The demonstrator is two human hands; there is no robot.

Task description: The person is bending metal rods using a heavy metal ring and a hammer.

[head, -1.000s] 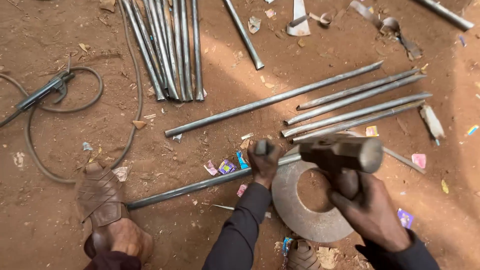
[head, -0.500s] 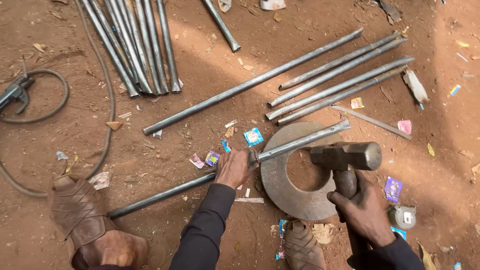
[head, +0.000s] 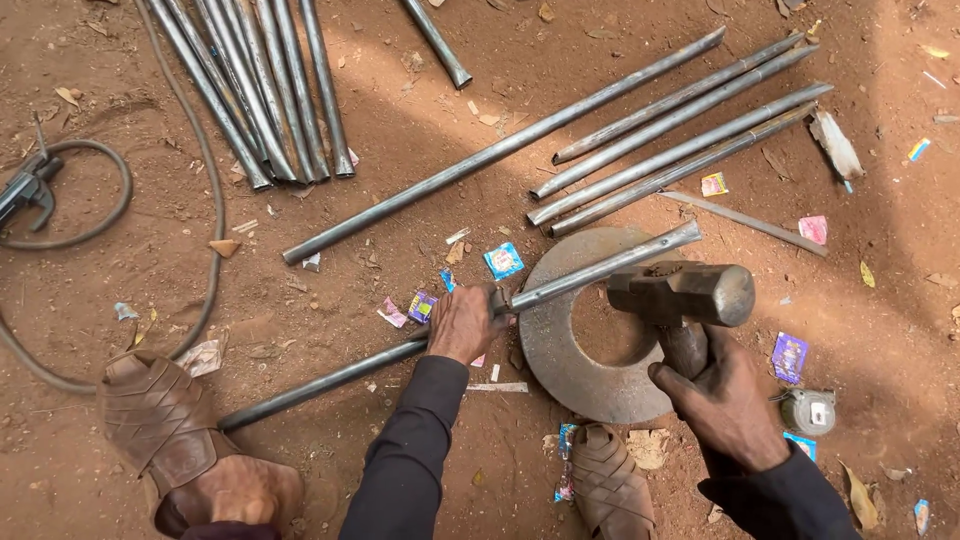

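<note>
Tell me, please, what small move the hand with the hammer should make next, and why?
Probably bring the hammer straight down onto the steel pipe. The right hand holds its head raised just above the pipe's end part, which lies across the flat steel ring, while the left hand grips the pipe clear of that spot.

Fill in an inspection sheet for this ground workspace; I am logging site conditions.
Surface: bare red dirt ground, sunlit in patches.
Job's things: long steel pipe lying across a flat steel ring; sledgehammer head above the ring.
Clutter: torn wrappers, dry leaves, small round tin.
Hands: left hand grips the pipe; right hand grips the hammer handle.
Cables: dark hose curving at left, ending by a welding holder.
Surroundings: pipe bundle, loose pipes, brown sandals.
</note>
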